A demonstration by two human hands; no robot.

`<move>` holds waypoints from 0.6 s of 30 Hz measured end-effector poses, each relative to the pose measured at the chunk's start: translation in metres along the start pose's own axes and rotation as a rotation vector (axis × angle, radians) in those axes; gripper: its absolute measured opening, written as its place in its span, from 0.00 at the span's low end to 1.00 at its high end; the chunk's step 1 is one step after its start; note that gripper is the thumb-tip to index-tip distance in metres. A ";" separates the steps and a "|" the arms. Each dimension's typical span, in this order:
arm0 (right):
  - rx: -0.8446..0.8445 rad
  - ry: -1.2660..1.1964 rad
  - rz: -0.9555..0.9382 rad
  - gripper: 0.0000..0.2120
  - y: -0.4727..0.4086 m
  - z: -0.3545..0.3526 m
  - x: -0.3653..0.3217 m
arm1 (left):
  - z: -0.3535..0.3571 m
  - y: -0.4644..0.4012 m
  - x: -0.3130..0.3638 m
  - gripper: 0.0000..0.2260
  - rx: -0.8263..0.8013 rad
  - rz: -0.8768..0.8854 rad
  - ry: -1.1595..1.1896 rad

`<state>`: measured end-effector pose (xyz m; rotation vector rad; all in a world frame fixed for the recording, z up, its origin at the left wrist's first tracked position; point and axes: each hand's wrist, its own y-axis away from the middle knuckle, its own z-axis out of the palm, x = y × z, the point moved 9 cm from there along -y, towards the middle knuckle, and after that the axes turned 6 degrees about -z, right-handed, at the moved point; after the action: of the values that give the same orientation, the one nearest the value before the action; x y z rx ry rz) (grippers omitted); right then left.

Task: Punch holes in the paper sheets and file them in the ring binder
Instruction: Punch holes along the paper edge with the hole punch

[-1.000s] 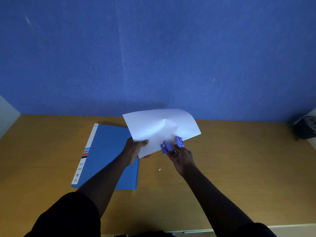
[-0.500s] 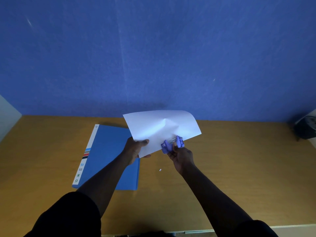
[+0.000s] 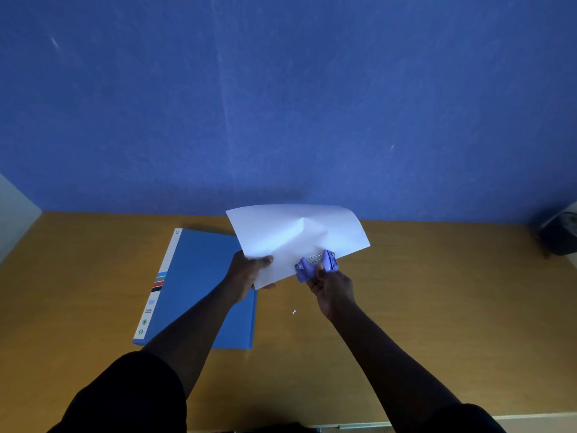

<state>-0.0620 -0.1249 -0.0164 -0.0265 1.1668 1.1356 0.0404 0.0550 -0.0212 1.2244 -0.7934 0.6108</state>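
Observation:
A white paper sheet (image 3: 290, 235) is held in the air above the wooden table (image 3: 437, 307), creased near its middle. My left hand (image 3: 246, 273) pinches its near left corner. My right hand (image 3: 332, 285) grips a small purple hole punch (image 3: 317, 265), which sits clamped on the sheet's near edge. A closed blue ring binder (image 3: 193, 285) with a white spine lies flat on the table at the left, partly under my left forearm.
A blue wall (image 3: 281, 104) rises straight behind the table. A dark object (image 3: 559, 235) sits at the far right edge. Tiny white paper dots (image 3: 293, 312) lie on the table between my arms. A pale panel (image 3: 15, 214) stands at the left.
Almost nothing differs: the sheet, the punch and both hands stay in the same place, with only a tiny shift of the view.

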 end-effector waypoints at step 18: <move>-0.112 -0.099 0.058 0.12 -0.002 0.009 0.003 | -0.003 0.002 0.005 0.13 0.035 0.006 -0.021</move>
<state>-0.0545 -0.1183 -0.0153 -0.0224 1.0208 1.2387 0.0422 0.0581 -0.0160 1.2626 -0.8073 0.6198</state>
